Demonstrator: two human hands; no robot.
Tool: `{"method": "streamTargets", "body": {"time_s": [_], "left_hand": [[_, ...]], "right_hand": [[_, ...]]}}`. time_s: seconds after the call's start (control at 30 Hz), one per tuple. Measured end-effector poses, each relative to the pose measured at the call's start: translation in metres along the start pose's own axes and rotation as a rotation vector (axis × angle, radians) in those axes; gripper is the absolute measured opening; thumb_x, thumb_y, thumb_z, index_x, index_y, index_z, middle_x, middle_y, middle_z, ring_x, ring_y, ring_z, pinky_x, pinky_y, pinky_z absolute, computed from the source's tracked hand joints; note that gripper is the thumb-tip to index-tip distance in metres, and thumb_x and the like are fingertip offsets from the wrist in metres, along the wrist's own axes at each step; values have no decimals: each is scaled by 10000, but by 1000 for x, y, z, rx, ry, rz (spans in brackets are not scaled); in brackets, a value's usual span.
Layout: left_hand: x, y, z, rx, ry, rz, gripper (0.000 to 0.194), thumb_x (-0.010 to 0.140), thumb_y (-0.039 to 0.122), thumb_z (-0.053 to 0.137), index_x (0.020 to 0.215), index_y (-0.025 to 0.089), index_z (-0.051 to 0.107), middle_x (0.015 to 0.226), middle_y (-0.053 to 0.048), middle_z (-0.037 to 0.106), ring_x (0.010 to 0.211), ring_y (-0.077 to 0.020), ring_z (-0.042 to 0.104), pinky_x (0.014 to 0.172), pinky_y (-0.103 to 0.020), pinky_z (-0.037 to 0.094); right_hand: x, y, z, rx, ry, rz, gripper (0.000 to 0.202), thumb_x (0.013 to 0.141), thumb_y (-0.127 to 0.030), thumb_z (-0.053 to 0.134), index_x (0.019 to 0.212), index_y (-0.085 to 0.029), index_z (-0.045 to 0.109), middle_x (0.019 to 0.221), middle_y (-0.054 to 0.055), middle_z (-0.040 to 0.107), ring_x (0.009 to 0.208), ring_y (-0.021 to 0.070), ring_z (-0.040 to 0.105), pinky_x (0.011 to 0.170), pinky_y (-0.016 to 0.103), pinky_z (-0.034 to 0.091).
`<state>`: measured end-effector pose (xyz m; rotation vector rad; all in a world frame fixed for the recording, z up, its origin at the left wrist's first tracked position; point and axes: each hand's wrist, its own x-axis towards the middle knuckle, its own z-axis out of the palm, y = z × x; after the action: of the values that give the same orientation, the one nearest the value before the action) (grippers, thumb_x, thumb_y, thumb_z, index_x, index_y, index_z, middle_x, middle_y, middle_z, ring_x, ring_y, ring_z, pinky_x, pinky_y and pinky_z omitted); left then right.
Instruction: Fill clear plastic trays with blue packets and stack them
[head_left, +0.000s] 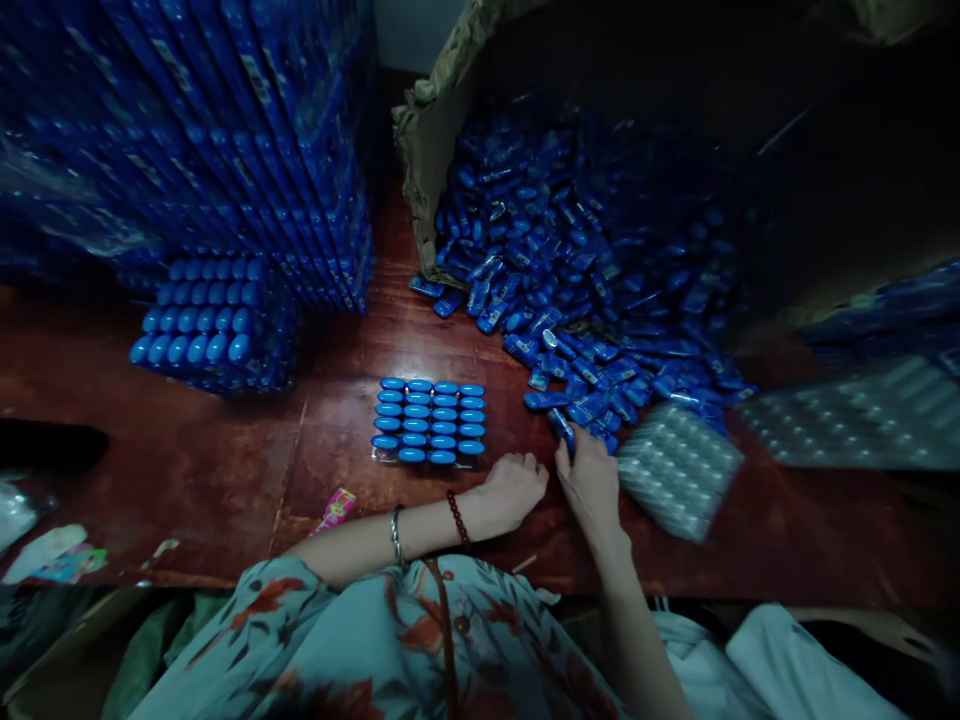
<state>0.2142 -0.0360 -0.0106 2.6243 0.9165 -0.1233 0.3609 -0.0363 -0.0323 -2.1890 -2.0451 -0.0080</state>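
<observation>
The right hand (pixel 592 485) pinches a pack (pixel 559 428), likely light, stiff, slick; grip its long sides. The left hand (pixel 514 497) is curled, contents indeterminable.

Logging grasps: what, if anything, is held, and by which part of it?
The right hand has fingers at the near end of a blue container; whether gripped cannot be told. The left hand shows nothing held.

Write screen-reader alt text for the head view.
A person's right hand touches a blue item at the edge of a heap spilling from a torn cardboard box, the left hand close by. On the reddish-brown table, rows of blue items stand beyond the left forearm, clear trays lie at right, and blue stacks rise at upper left.
</observation>
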Motion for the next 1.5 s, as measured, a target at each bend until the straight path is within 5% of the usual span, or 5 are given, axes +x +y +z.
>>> {"method": "streamTargets", "body": {"time_s": [0.47, 0.63, 0.9, 1.17, 1.5], "left_hand": [[-176, -62, 2, -754, 462, -292, 128, 894, 267, 485, 934, 178, 568, 866, -39, 627, 796, -135, 586, 729, -230, 469], [-188, -69, 17, -1115, 901, -904, 277, 767, 389, 633, 927, 172, 570, 773, -1, 618, 656, -120, 585, 610, -219, 482], [-187, -84, 28, -1022, 1070, -934, 297, 793, 370, 607, 987, 145, 604, 871, -46, 647, 744, -139, 606, 705, -265, 515], [-199, -107, 31, -181, 673, -319, 339, 926, 138, 319, 1192, 178, 525, 993, -100, 609, 886, -148, 589, 747, -263, 506], [-193, -126, -17, -124, 369, -128, 402, 908, 85, 241, 1146, 208, 541, 896, -70, 574, 813, -154, 526, 773, -284, 471]], "right_hand": [[-36, -46, -20, 993, -292, 47, 264, 779, -416, 621, 956, -220, 617, 817, 18, 651, 712, 155, 619, 680, 277, 511], [-21, -70, -7, 1346, -425, 344, 405, 696, -487, 671, 948, -194, 553, 647, -31, 594, 501, 130, 601, 479, 241, 489], [-30, -58, -5, 1224, -372, 286, 466, 673, -463, 694, 1019, -170, 585, 747, 14, 635, 572, 135, 607, 517, 261, 520], [-51, -64, -1, 779, 48, -243, 210, 865, -239, 510, 1049, -210, 607, 982, 69, 656, 919, 187, 624, 857, 355, 512], [-35, -77, -28, 147, -108, -701, 487, 793, 15, 329, 1195, -167, 534, 973, 103, 606, 880, 196, 580, 768, 323, 510]]}}
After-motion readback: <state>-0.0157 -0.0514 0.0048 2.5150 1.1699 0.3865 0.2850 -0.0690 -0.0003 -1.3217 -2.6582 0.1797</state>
